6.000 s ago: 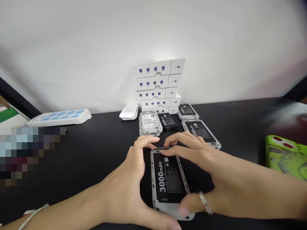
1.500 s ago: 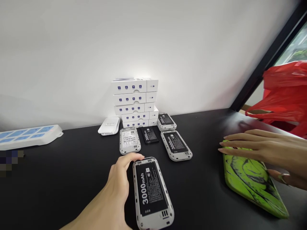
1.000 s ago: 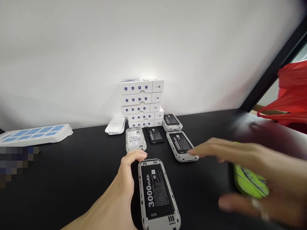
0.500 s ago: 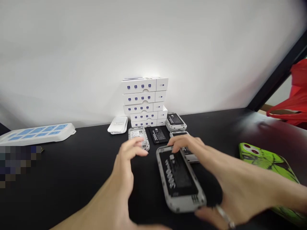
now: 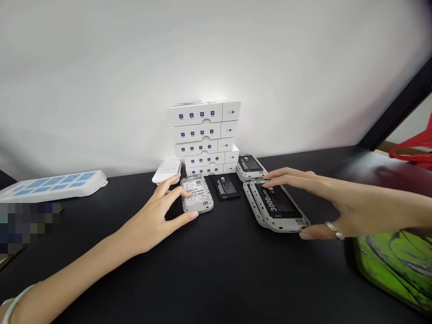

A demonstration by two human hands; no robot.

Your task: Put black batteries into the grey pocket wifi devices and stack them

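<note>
My right hand (image 5: 324,202) holds a white handheld device with a black 3000mAh battery (image 5: 280,204) in its open back, thumb at the near edge and fingers at the far end. That device lies over a similar device (image 5: 251,200), of which only the left edge shows. My left hand (image 5: 158,211) is open, fingers and thumb spread around an uncovered device with a printed label (image 5: 198,193) and no battery in it. Its fingertips reach over the left side; I cannot tell whether they touch. Between the hands lies a loose black battery (image 5: 226,186) on the black table (image 5: 202,270).
Several white boxes (image 5: 197,114) are stacked against the wall. Thin white covers (image 5: 168,169) are piled left of them, more battery-fitted devices (image 5: 249,164) to the right. A power strip (image 5: 54,186) lies at left, a green phone case (image 5: 394,270) at right, partly under my right forearm.
My right hand has carried the battery-fitted device away and right, onto the similar device. My left hand has moved forward and left to the labelled device.
</note>
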